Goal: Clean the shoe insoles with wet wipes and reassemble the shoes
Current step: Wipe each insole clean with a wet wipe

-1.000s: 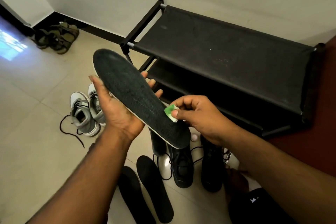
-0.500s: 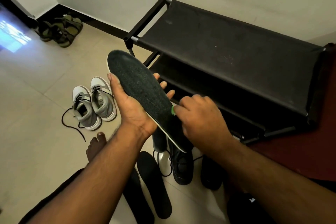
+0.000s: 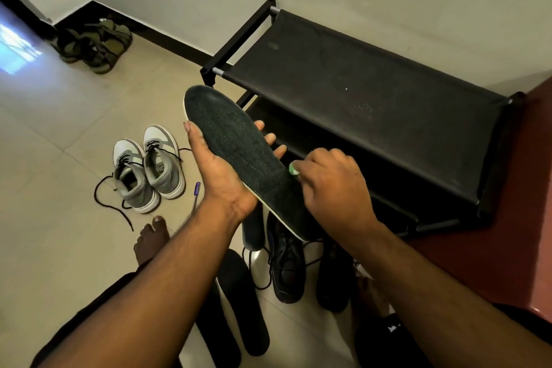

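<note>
Right hand point(image 3: 334, 185) slid wipe point(image 3: 293, 170) along insole point(image 3: 239, 146).

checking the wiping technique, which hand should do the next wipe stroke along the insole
The right hand: it already pinches the green wipe against the insole edge. The left hand is busy cradling the insole from below, its fingers showing past the far side.

Left hand point(image 3: 222, 176) cupped palm-up; right hand point(image 3: 334, 188) curled, fingers point(image 3: 301, 166) pinched.
</note>
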`<state>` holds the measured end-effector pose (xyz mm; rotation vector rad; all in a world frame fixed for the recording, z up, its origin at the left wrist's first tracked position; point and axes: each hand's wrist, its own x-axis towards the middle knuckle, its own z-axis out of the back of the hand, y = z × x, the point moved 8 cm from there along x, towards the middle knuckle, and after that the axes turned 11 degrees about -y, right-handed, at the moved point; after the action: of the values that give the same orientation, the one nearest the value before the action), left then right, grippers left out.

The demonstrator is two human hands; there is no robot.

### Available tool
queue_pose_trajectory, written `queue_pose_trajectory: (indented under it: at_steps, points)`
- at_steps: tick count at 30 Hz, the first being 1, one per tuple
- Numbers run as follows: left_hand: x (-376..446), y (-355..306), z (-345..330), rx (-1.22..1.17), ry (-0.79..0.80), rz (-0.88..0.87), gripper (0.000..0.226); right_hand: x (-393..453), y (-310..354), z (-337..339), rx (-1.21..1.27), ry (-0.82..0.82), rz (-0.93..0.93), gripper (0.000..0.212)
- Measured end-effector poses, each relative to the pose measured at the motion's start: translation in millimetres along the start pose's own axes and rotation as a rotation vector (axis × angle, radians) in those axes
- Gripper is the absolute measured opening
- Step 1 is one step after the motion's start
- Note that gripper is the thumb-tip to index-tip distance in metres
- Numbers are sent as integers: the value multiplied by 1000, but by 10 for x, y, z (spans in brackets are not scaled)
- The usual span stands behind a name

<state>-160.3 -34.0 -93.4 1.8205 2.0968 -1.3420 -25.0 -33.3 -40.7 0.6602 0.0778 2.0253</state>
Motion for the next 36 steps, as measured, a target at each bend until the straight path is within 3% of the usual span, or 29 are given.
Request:
queue_pose_trajectory:
  at_steps: [4, 7, 13, 19, 25, 29, 32, 36]
  points:
    - [108, -35, -232, 0, 2, -16, 102, 159, 97, 186, 163, -67, 93, 18]
    - [190, -47, -348, 37, -18, -36, 97, 258, 167, 67, 93, -19, 145, 15]
    - [339, -15, -374, 30, -32, -5, 98, 404, -245, -129, -14, -56, -131, 16]
    - [466, 20, -437, 45, -20, 16, 99, 515, -84, -123, 189, -58, 28, 14]
    - [631, 71, -507, 42, 14, 19, 98, 695, -355, -339, 99, 31, -190, 16]
    - [649, 97, -604, 47, 21, 13, 100, 705, -284, -211, 192, -79, -107, 13]
    - [661, 92, -629, 39, -1, -8, 99, 700, -179, -212, 162, -62, -33, 12]
    - [668, 160, -654, 67, 17, 17, 101, 718, -440, -241, 37, -50, -189, 17]
